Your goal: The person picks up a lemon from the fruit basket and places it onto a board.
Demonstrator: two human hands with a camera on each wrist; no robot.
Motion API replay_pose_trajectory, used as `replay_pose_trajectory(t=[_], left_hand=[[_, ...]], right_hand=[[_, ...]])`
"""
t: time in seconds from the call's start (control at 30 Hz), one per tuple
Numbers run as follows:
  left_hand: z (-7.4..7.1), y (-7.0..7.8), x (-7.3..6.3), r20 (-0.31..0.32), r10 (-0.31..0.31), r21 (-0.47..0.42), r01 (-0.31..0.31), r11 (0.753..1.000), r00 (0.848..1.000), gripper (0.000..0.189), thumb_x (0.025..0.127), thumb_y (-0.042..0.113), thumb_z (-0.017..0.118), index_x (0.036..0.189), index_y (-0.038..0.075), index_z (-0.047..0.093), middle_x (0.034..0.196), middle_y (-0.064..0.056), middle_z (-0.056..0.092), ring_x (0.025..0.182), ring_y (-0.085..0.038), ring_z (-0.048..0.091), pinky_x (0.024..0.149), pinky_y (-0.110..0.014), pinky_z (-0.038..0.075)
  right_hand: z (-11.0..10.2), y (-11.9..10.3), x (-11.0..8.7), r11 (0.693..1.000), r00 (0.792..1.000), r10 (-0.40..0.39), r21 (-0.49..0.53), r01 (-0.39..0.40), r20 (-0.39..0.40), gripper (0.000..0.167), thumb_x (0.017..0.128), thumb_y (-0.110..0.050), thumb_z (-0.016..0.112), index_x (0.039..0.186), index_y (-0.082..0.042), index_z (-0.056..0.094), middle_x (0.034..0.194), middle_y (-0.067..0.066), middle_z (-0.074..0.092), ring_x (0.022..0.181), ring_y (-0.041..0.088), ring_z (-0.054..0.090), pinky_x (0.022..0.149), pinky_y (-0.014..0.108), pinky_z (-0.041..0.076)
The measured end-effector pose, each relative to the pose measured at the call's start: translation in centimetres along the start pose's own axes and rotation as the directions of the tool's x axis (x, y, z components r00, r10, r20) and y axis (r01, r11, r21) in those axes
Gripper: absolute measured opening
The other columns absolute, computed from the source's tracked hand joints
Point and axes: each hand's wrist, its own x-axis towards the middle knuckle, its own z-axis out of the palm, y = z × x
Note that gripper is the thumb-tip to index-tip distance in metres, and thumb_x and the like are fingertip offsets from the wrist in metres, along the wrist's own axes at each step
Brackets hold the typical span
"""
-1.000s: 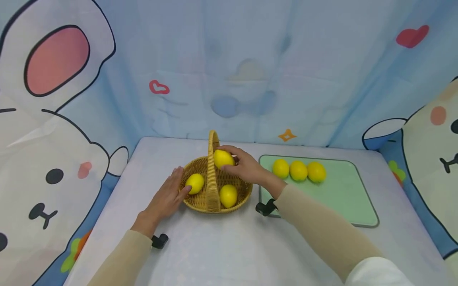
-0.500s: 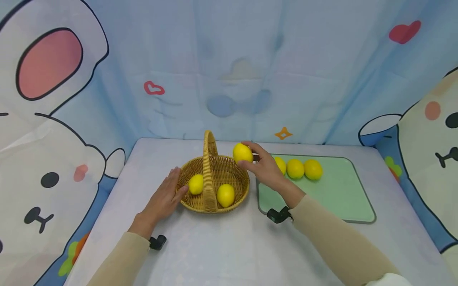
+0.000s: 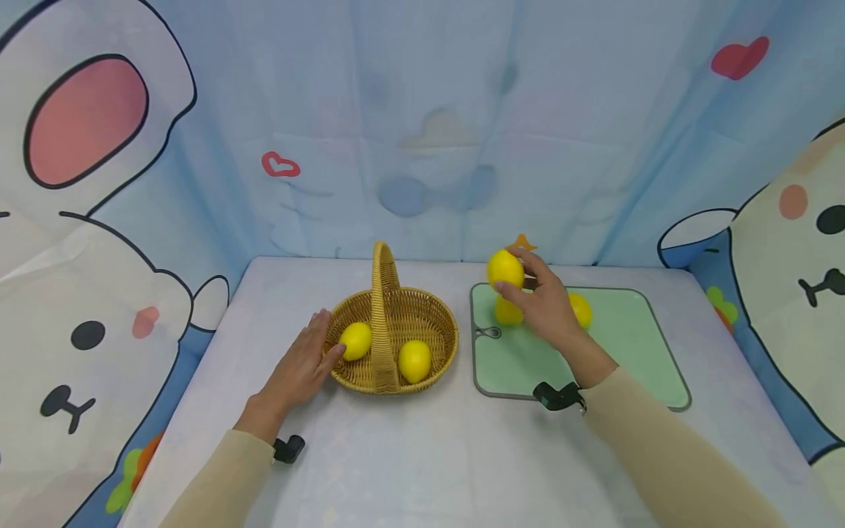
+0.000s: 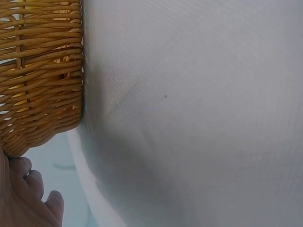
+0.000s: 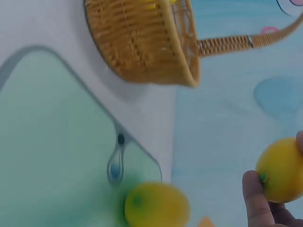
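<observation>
My right hand (image 3: 548,304) pinches a yellow lemon (image 3: 505,270) between thumb and fingers, held up over the back left corner of the green board. The right wrist view shows the held lemon (image 5: 283,170) with a small green tip near a fingertip. Below it on the board lies another lemon (image 3: 508,312), and a third lemon (image 3: 581,311) shows past my hand, which hides part of the row. My left hand (image 3: 305,363) rests with straight fingers against the left side of the wicker basket (image 3: 432,308). Inside are two lemons, one left (image 3: 356,341) of the handle and one right (image 3: 414,361).
The basket's tall arched handle (image 3: 383,315) rises across its middle. The green board (image 3: 614,367) has a grey rim and a spoon-shaped mark (image 3: 488,332) near its left edge. A printed blue curtain (image 3: 429,132) hangs behind the white table (image 3: 409,462).
My right hand has carried the lemon from over the basket rightward to above the green board. The left hand stays at the basket's side. The head view has shifted slightly.
</observation>
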Motion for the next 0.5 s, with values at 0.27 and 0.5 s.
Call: replay_pose_trajectory(t=[0.27,0.5], left_hand=[[0.1,0.0,0.0,0.0,0.004,0.041,-0.004,0.999,1.0,0.079,0.114,0.051,0.035,0.169,0.001,0.008,0.177,-0.017,0.012,0.164,-0.035,0.013,0.134,-0.053,0.013],[0.0,0.1,-0.1,-0.016,0.015,0.087,-0.013,0.996,1.0,0.076,0.115,0.048,0.034,0.169,0.001,0.01,0.177,-0.017,0.014,0.164,-0.034,0.015,0.135,-0.052,0.012]], right_hand=[[-5.4,1.7,-1.4,0.99,0.992,0.05,-0.123,-0.064,-0.117,0.072,0.106,-0.045,0.063,0.167,-0.026,0.03,0.162,0.026,0.042,0.137,0.048,0.052,0.098,0.055,0.055],[-9.5,4.3,-2.0,0.964,0.975,0.132,-0.207,-0.168,-0.177,0.08,0.105,-0.055,0.058,0.17,-0.024,0.024,0.164,0.031,0.038,0.141,0.055,0.047,0.101,0.07,0.051]])
